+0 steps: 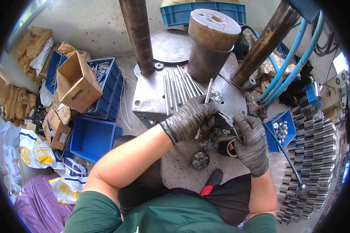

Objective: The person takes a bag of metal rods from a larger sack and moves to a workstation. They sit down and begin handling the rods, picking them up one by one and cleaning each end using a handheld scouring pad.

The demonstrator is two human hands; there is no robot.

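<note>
Left hand (190, 116) closed round thin metal rod (208, 92), long axis near upright, tip toward press cylinder (212, 44). Right hand (251, 139) just beside, pinching small metal part (226, 116), exact grip unclear.

Two gloved hands, left hand (188, 116) and right hand (252, 141); one rod (208, 92) gripped; roughly eight loose rods (179, 89) just beyond; two cardboard boxes (77, 83) far left; two rusty posts (138, 35).

Open cardboard box (78, 83) on blue crates (105, 87) (left), stacked metal sleeves (313, 155) right.
</note>
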